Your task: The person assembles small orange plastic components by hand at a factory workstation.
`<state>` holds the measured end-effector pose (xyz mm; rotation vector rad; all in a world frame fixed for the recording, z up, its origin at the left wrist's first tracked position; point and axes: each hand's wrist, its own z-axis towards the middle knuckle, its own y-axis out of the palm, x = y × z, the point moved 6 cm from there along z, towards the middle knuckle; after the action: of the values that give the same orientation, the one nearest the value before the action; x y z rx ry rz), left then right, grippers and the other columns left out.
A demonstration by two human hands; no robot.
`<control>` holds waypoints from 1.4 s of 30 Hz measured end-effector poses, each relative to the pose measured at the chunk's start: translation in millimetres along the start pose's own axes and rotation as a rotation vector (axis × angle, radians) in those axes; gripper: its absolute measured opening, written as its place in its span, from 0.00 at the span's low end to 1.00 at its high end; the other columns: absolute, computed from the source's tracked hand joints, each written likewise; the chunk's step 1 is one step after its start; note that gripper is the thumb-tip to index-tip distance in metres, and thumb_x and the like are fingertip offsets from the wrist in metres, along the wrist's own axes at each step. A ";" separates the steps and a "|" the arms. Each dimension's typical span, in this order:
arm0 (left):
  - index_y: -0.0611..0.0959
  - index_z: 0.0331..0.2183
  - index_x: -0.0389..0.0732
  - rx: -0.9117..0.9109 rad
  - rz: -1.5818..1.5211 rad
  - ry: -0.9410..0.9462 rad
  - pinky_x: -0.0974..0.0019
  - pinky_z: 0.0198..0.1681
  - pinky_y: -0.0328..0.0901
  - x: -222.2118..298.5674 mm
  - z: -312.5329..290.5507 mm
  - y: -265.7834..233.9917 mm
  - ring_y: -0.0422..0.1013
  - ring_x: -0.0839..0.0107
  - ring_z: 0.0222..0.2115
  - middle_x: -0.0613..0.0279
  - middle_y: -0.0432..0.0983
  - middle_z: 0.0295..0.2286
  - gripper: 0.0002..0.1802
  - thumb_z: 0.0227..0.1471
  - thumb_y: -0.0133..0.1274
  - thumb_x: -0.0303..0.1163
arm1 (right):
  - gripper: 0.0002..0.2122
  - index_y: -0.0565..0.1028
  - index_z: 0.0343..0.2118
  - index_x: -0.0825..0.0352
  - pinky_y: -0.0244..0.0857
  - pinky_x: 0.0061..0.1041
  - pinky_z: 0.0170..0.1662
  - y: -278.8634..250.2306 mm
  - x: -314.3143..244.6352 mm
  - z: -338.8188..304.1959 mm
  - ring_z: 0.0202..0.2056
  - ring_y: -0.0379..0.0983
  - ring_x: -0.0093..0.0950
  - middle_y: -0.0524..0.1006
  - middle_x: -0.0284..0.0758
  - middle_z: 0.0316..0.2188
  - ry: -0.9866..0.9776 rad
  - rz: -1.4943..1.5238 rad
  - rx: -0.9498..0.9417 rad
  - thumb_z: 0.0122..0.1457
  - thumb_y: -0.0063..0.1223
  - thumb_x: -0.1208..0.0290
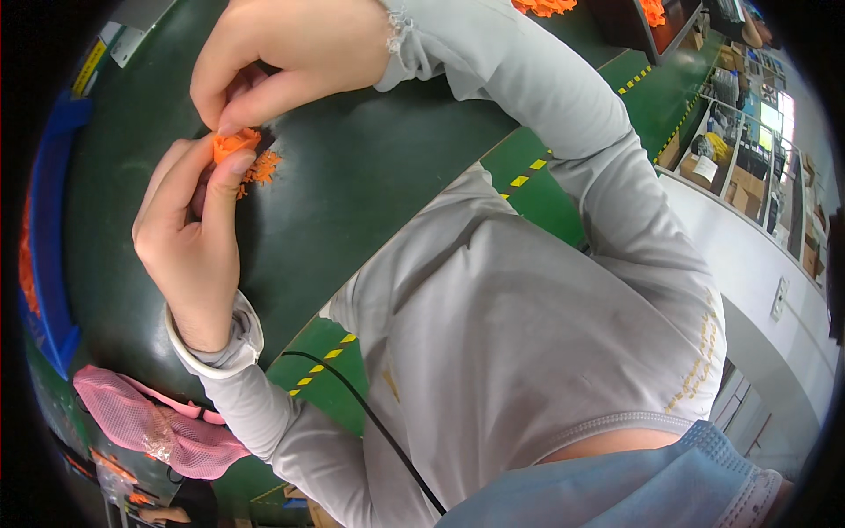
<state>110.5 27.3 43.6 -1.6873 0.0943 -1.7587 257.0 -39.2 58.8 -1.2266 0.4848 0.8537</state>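
My left hand [189, 229] pinches a small orange piece [234, 145] between thumb and fingertips, just above a dark green tabletop [352, 185]. The piece looks like a short, folded or ringed part; its exact kind is unclear. My right hand [295, 66] reaches in from above with thumb and forefinger closed at the upper edge of that same piece. Its other fingers are curled and partly hidden. Beneath and beside the piece, a small heap of orange scraps [262, 167] lies on the table.
A blue tray [55, 229] holding orange material stands at the left. Nearby lies a pink mesh item [154, 427] with a strap. A dark bin [635, 35] with orange pieces is at the top right, beside an orange pile [546, 6]. A black cable [370, 414] crosses my front.
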 end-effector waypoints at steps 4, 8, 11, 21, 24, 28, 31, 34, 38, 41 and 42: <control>0.83 0.35 0.27 -0.087 0.226 0.169 0.73 0.31 0.67 13.8 4.3 7.7 0.72 0.72 0.27 0.57 0.78 0.28 0.09 0.51 0.63 0.21 | 0.05 0.81 0.24 0.63 0.68 0.34 0.37 0.5 -5.9 0.3 0.32 0.78 0.39 0.80 0.38 0.24 -0.002 -0.188 -0.100 0.50 0.58 0.69; 0.83 0.35 0.27 0.023 0.091 0.146 0.73 0.32 0.68 8.2 -0.6 0.3 0.73 0.72 0.27 0.57 0.78 0.29 0.09 0.51 0.63 0.21 | 0.05 0.81 0.25 0.66 0.71 0.34 0.38 -1.4 -1.6 1.7 0.32 0.78 0.40 0.80 0.39 0.24 -0.087 -0.011 -0.099 0.50 0.60 0.69; 0.83 0.36 0.27 0.013 0.001 0.071 0.75 0.34 0.68 3.0 -2.2 -0.6 0.72 0.74 0.28 0.58 0.78 0.29 0.09 0.51 0.63 0.20 | 0.06 0.81 0.26 0.66 0.71 0.34 0.38 -5.7 -5.2 -1.0 0.32 0.78 0.40 0.80 0.40 0.24 -0.134 0.035 -0.011 0.50 0.60 0.69; 0.83 0.35 0.28 -0.062 -0.032 0.022 0.77 0.32 0.65 -5.6 -0.7 2.8 0.71 0.77 0.28 0.61 0.77 0.27 0.08 0.53 0.63 0.22 | 0.05 0.80 0.25 0.67 0.71 0.32 0.33 -2.2 -3.8 2.4 0.27 0.78 0.41 0.79 0.42 0.22 0.019 0.002 -0.076 0.48 0.57 0.72; 0.83 0.35 0.28 -0.109 0.013 0.045 0.76 0.31 0.65 2.5 2.6 7.2 0.71 0.76 0.28 0.61 0.77 0.27 0.08 0.53 0.63 0.22 | 0.04 0.80 0.24 0.68 0.70 0.32 0.31 -2.3 -2.8 0.2 0.27 0.78 0.41 0.78 0.42 0.21 0.034 0.048 -0.116 0.47 0.57 0.73; 0.83 0.35 0.27 -0.060 0.035 0.076 0.77 0.32 0.66 0.9 0.5 6.9 0.71 0.77 0.29 0.61 0.78 0.28 0.08 0.53 0.63 0.23 | 0.05 0.80 0.24 0.66 0.68 0.34 0.34 1.5 -6.3 2.6 0.28 0.78 0.40 0.79 0.42 0.22 0.056 0.006 -0.177 0.48 0.56 0.71; 0.84 0.36 0.27 0.103 -0.108 -0.037 0.77 0.35 0.68 -8.8 0.2 2.1 0.72 0.78 0.31 0.62 0.79 0.31 0.08 0.55 0.62 0.22 | 0.09 0.80 0.23 0.62 0.61 0.35 0.42 4.0 -22.0 7.3 0.32 0.79 0.39 0.81 0.40 0.25 0.100 -0.562 -0.141 0.53 0.53 0.64; 0.83 0.39 0.25 0.147 -0.234 -0.126 0.76 0.38 0.70 -15.0 -2.2 -2.1 0.74 0.77 0.33 0.59 0.79 0.34 0.09 0.56 0.60 0.20 | 0.08 0.79 0.21 0.62 0.63 0.34 0.41 -0.2 -20.1 2.1 0.30 0.79 0.39 0.80 0.40 0.23 0.082 -0.361 0.136 0.51 0.54 0.65; 0.82 0.40 0.24 0.114 -0.181 -0.047 0.76 0.38 0.70 -9.1 -4.1 2.5 0.74 0.76 0.34 0.58 0.78 0.34 0.10 0.56 0.60 0.19 | 0.10 0.79 0.22 0.62 0.67 0.31 0.34 11.8 -0.7 4.7 0.27 0.78 0.35 0.80 0.35 0.21 0.179 -0.239 0.059 0.51 0.56 0.61; 0.81 0.40 0.24 0.088 -0.240 -0.048 0.76 0.38 0.69 -5.5 -4.3 3.7 0.74 0.76 0.34 0.58 0.78 0.35 0.10 0.55 0.60 0.18 | 0.12 0.79 0.23 0.61 0.70 0.29 0.29 14.7 6.4 4.0 0.24 0.77 0.33 0.79 0.32 0.20 0.248 -0.156 0.008 0.51 0.57 0.58; 0.81 0.40 0.24 0.059 -0.270 -0.057 0.76 0.39 0.69 -3.7 -5.3 4.0 0.74 0.76 0.35 0.58 0.78 0.36 0.10 0.55 0.60 0.17 | 0.11 0.79 0.22 0.62 0.69 0.30 0.31 11.1 2.4 3.4 0.25 0.78 0.34 0.79 0.34 0.20 0.216 -0.153 0.025 0.51 0.57 0.59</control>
<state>107.0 24.1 37.7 -1.7708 -0.2185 -1.8845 249.4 -34.2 51.3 -1.3217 0.5653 0.5862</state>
